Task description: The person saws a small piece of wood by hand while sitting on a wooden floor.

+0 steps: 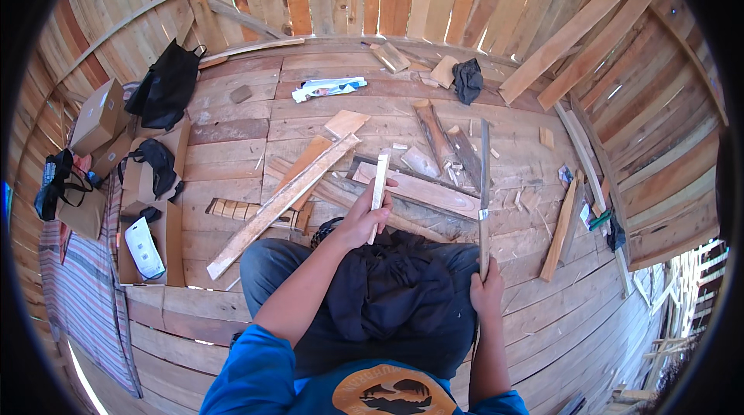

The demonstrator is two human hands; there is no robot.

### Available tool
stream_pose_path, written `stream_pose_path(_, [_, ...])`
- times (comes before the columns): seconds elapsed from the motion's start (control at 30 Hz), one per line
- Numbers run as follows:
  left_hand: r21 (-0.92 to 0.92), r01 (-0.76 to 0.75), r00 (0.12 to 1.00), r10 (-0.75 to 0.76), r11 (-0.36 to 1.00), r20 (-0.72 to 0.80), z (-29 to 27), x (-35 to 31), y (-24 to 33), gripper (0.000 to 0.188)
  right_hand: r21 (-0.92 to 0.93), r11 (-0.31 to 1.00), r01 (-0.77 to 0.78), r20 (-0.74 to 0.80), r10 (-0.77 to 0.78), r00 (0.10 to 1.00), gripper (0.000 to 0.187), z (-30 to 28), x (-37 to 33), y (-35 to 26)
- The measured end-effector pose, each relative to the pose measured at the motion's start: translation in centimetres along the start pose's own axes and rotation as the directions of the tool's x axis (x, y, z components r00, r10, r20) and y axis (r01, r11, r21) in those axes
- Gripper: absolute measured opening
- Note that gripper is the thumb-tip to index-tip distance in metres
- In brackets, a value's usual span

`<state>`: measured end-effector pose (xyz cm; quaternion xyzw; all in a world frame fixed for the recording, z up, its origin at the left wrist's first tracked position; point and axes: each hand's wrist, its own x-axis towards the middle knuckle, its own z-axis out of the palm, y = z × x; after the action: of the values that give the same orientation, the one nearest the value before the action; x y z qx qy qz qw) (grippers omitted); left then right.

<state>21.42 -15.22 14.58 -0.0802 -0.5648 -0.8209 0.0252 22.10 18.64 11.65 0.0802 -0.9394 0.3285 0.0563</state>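
My left hand (366, 217) is closed around a short, pale wooden stick (378, 190), which stands nearly upright above my lap. To the right, my right hand (487, 291) grips what looks like a long-handled knife (485, 167). Its narrow grey blade points away from me, with a light band where blade and handle meet. The stick and the knife are apart. A dark cloth (391, 283) lies bunched on my lap between my legs.
Planks (287, 202) lie crossed at front left, and a wide board (422, 192) lies ahead among wood chips. Cardboard boxes (174, 237) and a black bag (164, 86) stand left. A white packet (329, 88) lies farther off. Boards (577, 35) lean against the right wall.
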Motion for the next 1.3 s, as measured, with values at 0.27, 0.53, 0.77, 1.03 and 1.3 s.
stream_pose_path(0.27, [-0.186, 0.009, 1.0, -0.004, 0.983, 0.029, 0.2, 0.0, -0.1, 0.064, 0.004, 1.0, -0.008, 0.005, 0.008, 1.0, 0.052, -0.2, 0.1, -0.7])
stream_pose_path(0.53, [-0.522, 0.228, 0.949, -0.067, 0.822, 0.309, 1.5, -0.3, 1.1, 0.087, 0.027, 1.0, -0.013, -0.006, 0.014, 1.0, 0.05, 0.1, 0.2, 0.1])
stream_pose_path(0.77, [-0.445, 0.366, 0.904, -0.198, 0.817, 0.379, 1.8, -0.4, 0.8, 0.099, 0.018, 0.999, -0.041, 0.001, 0.041, 0.999, 0.046, -0.4, 0.3, -1.1])
stream_pose_path(1.03, [-0.529, 0.44, 0.87, -0.197, 0.725, 0.453, 1.8, -0.1, 0.8, 0.098, 0.083, 0.995, -0.053, 0.01, 0.052, 0.999, 0.041, -0.3, 0.6, -0.3])
stream_pose_path(1.3, [-0.571, 0.464, 0.861, -0.194, 0.677, 0.47, 2.0, 0.0, 1.3, 0.1, 0.081, 0.996, -0.04, -0.019, 0.041, 0.999, 0.04, -0.5, 1.0, -0.8])
